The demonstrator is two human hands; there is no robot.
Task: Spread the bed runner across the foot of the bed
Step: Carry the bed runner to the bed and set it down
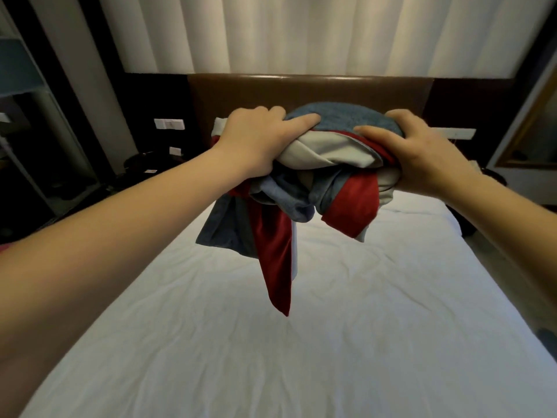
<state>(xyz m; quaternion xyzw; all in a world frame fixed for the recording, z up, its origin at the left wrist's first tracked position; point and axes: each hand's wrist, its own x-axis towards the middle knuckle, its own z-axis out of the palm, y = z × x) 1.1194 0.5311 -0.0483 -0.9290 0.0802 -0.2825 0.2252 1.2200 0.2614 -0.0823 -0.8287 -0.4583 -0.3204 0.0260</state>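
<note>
The bed runner (304, 188) is a bunched bundle of blue, red and white cloth held up in the air over the middle of the bed (271, 342). My left hand (259, 140) grips the bundle's left side, thumb on top. My right hand (422, 152) grips its right side. Loose folds hang down from the bundle, and a long red strip dangles lowest without touching the white sheet. The sheet is wrinkled and bare below it.
A brown headboard (241, 92) stands at the far end, with pale curtains (301, 31) above. A dark nightstand area (144, 164) lies at the left of the bed, and a framed mirror or picture (530, 128) at the right.
</note>
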